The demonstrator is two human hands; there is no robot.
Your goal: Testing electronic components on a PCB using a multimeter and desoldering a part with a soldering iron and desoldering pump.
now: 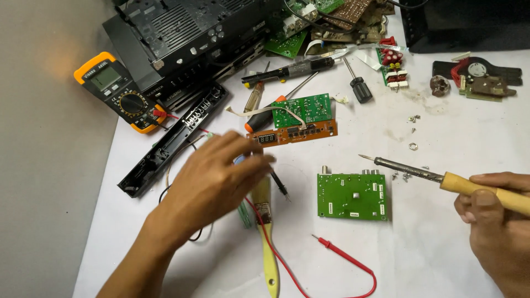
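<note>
My right hand point(497, 232) grips the wooden handle of a soldering iron point(419, 174); its metal tip points left, above and to the right of a green circuit board point(351, 196) lying flat on the white sheet. My left hand point(212, 182) hovers blurred, fingers spread, over a yellow-handled brush point(269, 254) and a red probe lead point(342, 256). It holds nothing I can make out. Beyond it lie an orange board with a small display point(292, 133) and a second green board point(302, 109).
An orange multimeter point(118, 91) sits at the left, next to a long black panel point(171, 140). A black device chassis point(187, 33) fills the back. Screwdrivers point(287, 72) point(359, 85), loose screws point(413, 132) and scrap boards point(480, 80) lie at the back right.
</note>
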